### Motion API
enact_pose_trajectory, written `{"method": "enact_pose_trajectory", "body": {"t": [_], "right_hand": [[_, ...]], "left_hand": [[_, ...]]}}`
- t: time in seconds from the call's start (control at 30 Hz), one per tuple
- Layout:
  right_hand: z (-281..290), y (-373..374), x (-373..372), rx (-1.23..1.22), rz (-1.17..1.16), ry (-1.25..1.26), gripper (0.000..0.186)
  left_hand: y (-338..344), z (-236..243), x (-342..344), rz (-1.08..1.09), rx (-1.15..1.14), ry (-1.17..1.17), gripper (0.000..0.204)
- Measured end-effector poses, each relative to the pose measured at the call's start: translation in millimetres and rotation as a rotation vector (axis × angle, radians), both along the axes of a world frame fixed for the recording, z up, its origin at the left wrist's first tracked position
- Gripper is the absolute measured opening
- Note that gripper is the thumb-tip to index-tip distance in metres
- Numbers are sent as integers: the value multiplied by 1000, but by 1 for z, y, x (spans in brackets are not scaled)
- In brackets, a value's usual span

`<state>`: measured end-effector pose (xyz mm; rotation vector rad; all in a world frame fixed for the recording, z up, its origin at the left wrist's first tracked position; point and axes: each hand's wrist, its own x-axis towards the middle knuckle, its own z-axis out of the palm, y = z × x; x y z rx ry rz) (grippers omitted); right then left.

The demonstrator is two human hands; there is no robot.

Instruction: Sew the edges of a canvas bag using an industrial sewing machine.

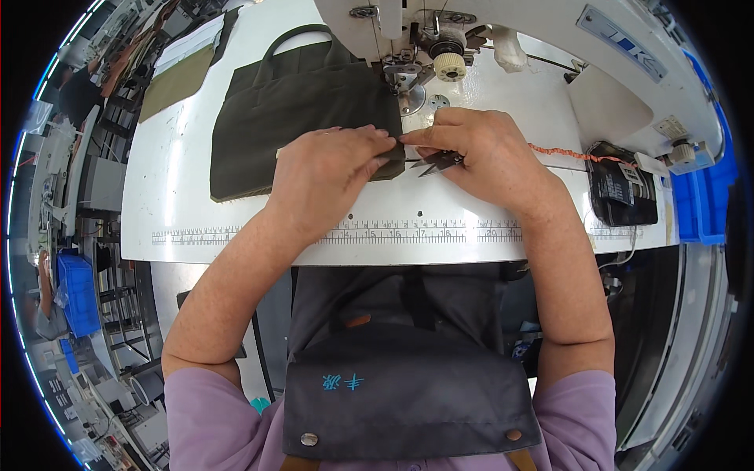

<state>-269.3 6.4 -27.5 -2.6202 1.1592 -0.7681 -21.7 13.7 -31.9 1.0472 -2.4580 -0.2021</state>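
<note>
A dark green fabric bag [302, 125] with a looped handle lies flat on the white sewing table, its right edge close to the machine's needle area. My left hand [330, 169] rests on the bag, thumb and fingers closed on its right edge. Just across from it, my right hand [479, 153] holds small dark thread snips [440, 162] in its curled fingers, blades pointing left. The right thumb and index finger come together at the bag's edge, near the left fingertips. Whatever lies between those fingertips is too small to make out.
Behind my hands stands a white sewing machine [620, 47] with its presser foot [404, 78]. An orange coiled cord [565, 151] runs to a black flat item [620, 188] at right. A printed ruler [385, 234] follows the table's front edge. Fabric pieces [181, 71] lie far left.
</note>
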Motion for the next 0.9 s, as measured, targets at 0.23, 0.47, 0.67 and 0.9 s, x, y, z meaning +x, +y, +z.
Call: {"method": "enact_pose_trajectory", "body": {"t": [0.23, 0.47, 0.67, 0.9], "right_hand": [[1, 5, 2, -92, 69, -73, 24], [-1, 10, 10, -388, 169, 103, 20], [-3, 9, 12, -430, 213, 156, 21], [-1, 8, 13, -462, 224, 150, 17]], "left_hand": [[-1, -6, -7, 164, 135, 527, 21], [-1, -12, -6, 110, -148, 372, 16], [-4, -12, -6, 124, -112, 400, 14], [-2, -9, -5, 106, -90, 330, 17]]}}
